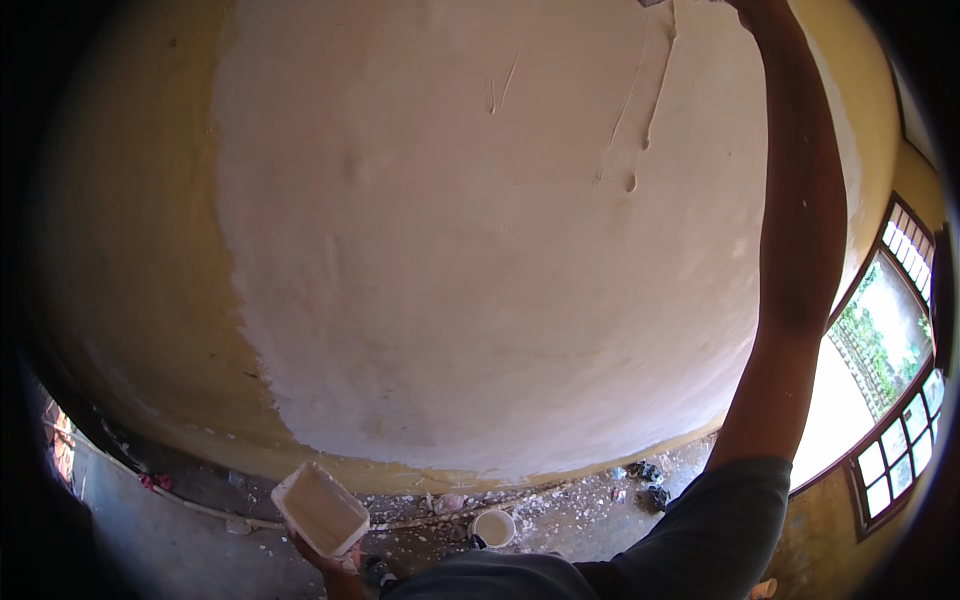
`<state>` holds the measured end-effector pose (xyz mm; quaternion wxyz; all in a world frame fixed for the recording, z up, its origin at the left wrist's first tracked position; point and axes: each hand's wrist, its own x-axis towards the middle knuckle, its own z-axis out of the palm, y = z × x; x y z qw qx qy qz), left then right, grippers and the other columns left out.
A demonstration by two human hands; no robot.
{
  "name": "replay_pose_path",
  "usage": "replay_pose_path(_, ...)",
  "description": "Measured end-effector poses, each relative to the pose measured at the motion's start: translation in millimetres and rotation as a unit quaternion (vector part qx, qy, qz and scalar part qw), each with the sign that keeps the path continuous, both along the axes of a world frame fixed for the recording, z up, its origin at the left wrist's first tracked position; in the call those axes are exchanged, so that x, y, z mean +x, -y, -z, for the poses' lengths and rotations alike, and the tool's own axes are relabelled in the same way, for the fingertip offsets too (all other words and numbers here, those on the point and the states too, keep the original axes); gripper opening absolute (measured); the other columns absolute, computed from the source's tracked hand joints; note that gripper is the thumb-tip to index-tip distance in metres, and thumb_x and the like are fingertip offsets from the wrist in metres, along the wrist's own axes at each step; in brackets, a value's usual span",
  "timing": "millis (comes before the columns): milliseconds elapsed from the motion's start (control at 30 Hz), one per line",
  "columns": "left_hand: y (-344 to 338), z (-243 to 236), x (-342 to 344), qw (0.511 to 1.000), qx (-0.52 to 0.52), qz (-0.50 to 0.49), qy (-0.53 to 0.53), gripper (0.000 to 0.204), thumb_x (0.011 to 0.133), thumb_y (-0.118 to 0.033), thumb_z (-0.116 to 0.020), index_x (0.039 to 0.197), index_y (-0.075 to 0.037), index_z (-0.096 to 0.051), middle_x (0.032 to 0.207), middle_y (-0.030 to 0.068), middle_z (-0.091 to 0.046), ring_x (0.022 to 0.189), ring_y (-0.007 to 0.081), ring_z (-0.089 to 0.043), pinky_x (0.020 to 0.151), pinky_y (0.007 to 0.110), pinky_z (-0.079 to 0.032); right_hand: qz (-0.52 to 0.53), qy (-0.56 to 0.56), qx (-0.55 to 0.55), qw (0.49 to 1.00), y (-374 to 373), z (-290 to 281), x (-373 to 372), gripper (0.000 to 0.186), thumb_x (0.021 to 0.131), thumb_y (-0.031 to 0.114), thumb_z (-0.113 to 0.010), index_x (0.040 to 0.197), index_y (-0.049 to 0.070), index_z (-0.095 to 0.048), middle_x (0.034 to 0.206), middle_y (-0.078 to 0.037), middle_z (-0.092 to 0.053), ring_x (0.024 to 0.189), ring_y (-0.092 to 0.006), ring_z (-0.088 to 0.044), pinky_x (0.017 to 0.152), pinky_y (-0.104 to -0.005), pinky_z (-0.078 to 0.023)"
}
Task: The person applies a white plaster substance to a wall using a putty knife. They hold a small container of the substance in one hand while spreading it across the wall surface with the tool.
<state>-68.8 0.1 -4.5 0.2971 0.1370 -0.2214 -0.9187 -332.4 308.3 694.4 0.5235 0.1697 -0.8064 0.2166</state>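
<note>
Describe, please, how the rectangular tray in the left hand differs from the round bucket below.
Shape: the tray is rectangular, while the bucket has a round rim. Pose: the tray is held tilted in the left hand, whereas the bucket stands on the floor. Apparent size: the tray looks larger in this view than the bucket. Both are pale and open-topped.

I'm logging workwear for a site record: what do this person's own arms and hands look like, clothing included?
A plain dark grey short sleeve ends above the elbow of the right arm, leaving the forearm bare but for a small pale speck. No glove shows on the left hand; the right hand is mostly cut off.
</note>
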Motion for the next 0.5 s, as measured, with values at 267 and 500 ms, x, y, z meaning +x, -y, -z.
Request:
replay_pose_path(267, 6.3, 10.6, 5.5, 1.0, -0.011, -0.022, 0.011, 0.073, 0.089, -0.068, -0.051, 0.146, -0.023, -0.044, 0.142, 0.0028, -0.051, 0.129, 0.0313, -0.051, 0.096, 0.058, -0.05, 0.004, -0.277, 0.291, 0.916, 28.1, 76.8, -98.0, 0.046, 0.093, 0.044, -0.067, 0.083, 0.0, -0.073, 0.071, -0.017, -0.071, 0.062, -0.0284, -0.069, 0.061, -0.0381, -0.054)
replay_pose_path(500, 2.0, -0.2, 2.3, 0.999, 0.01, -0.031, 0.029, 0.07, 0.089, -0.067, -0.053, 0.143, -0.022, -0.047, 0.134, 0.0017, -0.056, 0.122, 0.028, -0.056, 0.091, 0.054, -0.052, -0.07, 0.035, 0.206, 0.975, 64.8, 105.5, -8.1, 0.035, 0.093, 0.038, -0.068, 0.09, 0.004, -0.073, 0.083, -0.015, -0.073, 0.063, -0.0225, -0.07, 0.061, -0.036, -0.057)
